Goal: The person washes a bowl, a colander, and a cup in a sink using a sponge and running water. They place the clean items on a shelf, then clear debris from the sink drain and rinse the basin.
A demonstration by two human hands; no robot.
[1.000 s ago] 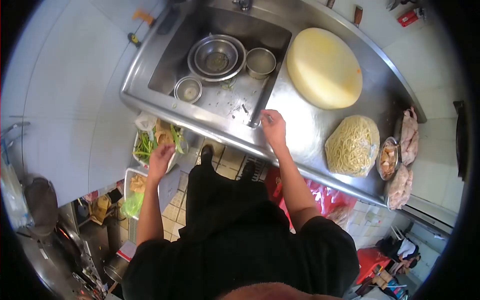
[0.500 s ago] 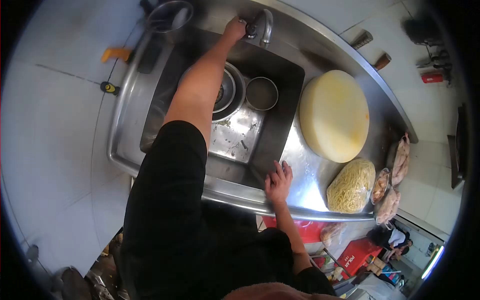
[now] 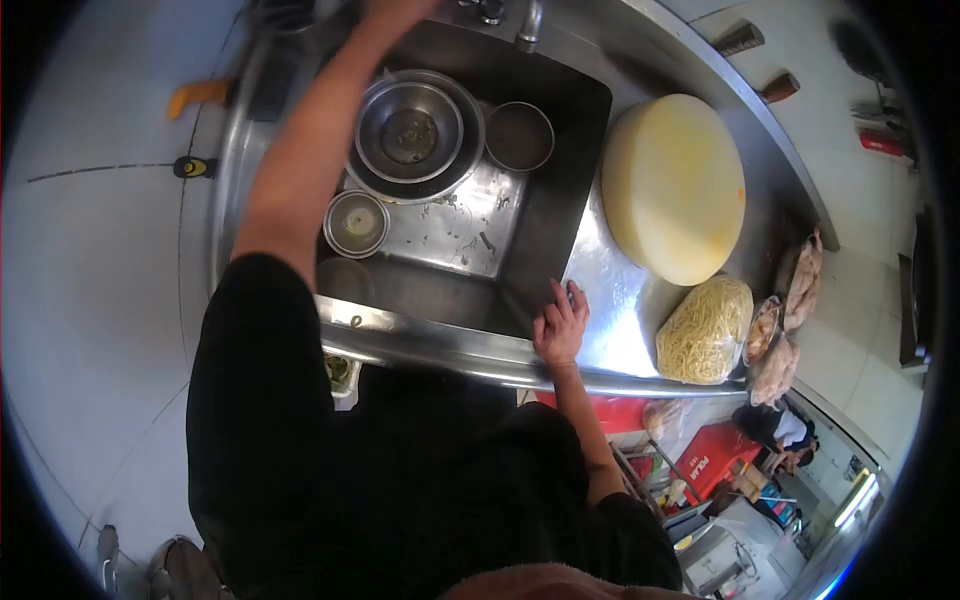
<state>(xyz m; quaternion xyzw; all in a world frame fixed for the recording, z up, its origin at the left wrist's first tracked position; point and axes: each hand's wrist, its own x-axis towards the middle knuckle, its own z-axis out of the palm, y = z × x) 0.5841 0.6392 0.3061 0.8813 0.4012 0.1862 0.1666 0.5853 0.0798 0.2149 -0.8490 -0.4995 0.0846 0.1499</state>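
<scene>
One right hand [image 3: 560, 328], fingers [image 3: 571, 302] splayed, palm-down on counter [image 3: 622, 318] beside sink [image 3: 545, 225]

A big round yellow board [image 3: 675, 185] lies near a bag of noodles [image 3: 705, 330]. Raw chicken [image 3: 800, 285] sits beside a dish of food [image 3: 762, 332]. Two stacked metal bowls [image 3: 410, 130], a small pot [image 3: 519, 137] and a little bowl [image 3: 357, 223] sit close together.

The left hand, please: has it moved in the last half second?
Yes. The left hand has left the faucet and now sits to its left, at the top edge.
</scene>
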